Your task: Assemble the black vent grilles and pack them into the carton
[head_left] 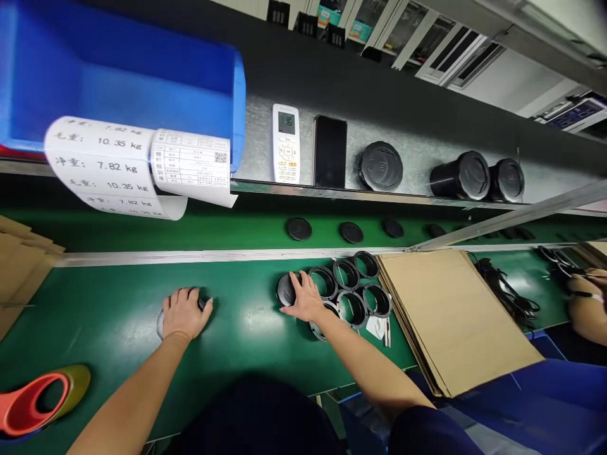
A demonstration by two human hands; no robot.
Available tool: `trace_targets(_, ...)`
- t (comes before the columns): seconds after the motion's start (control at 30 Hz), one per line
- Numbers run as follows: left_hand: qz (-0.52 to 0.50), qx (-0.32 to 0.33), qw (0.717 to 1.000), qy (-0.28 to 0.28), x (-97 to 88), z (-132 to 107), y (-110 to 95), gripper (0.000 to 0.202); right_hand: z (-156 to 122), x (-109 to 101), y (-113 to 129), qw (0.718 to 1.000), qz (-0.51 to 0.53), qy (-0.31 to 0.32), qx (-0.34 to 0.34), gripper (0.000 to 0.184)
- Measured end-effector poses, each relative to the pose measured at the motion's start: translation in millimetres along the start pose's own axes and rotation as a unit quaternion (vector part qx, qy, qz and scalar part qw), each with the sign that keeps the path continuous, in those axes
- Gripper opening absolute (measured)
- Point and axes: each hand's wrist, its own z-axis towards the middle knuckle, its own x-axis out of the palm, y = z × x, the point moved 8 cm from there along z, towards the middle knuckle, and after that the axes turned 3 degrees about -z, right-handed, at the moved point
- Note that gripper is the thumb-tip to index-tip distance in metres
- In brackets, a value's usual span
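Head view looks down on a green conveyor belt (99, 341), with a steel shelf (251, 136) running along its far side and the whole scene tilted. A blue plastic bin (118, 82) sits at the shelf's left end, with a printed label strip (137, 167) hanging over its front showing 7.82 kg and 10.35 kg. Further along the shelf are an air-conditioner remote (286, 143), a black phone (329, 151), a black round cap (380, 166) and two black cylinders (467, 175). Black discs (298, 229) line up in a narrower green lane behind a metal rail (227, 255).

On the near belt, flat cardboard sheets (455, 322) lie right of centre, and more cardboard (21, 265) sits at the left edge. A red and olive ring-shaped object (40, 399) lies at the near left corner. A co-worker's hand (585, 297) shows at the far right edge, beside black cables (507, 294).

Seven black rings (348, 294) form a cluster at centre. The right hand (303, 297) is spread over a black domed cap (287, 289) just left of them, its fingers on top. The left hand (184, 314) curves over a round part (160, 325), mostly hidden; whether it pinches, I cannot tell.
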Motion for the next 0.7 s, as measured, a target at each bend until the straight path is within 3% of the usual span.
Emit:
trace_targets(0.13,-0.001,-0.004,1.0,0.006,0.5,-0.5,0.7,0.056,1.1,10.3,2.6,1.0,-0.018,0.0,-0.007,0.123)
trace_targets(0.23,-0.001,-0.002,1.0,0.003,1.7,-0.5,1.6,0.056,0.0,3.2,8.9,1.0,-0.019,-0.005,-0.001,0.119)
trace_targets(0.4,-0.005,0.009,1.0,0.0,3.7,0.6,1.8,0.059,-3.1,-34.8,26.6,0.982,-0.033,-0.187,0.016,0.086)
trace_targets(0.47,-0.002,0.009,1.0,-0.004,3.5,0.8,2.0,0.059,0.5,-25.5,28.9,0.982,-0.029,-0.183,0.03,0.079)
trace_targets(0.57,0.0,0.007,1.0,-0.003,3.8,0.6,2.3,0.059,8.7,4.3,31.7,0.993,-0.01,-0.118,0.028,0.079)
trace_targets(0.7,-0.003,0.007,1.0,-0.006,4.3,0.5,2.5,0.059,6.9,19.8,53.5,0.993,0.017,-0.12,-0.002,0.075)
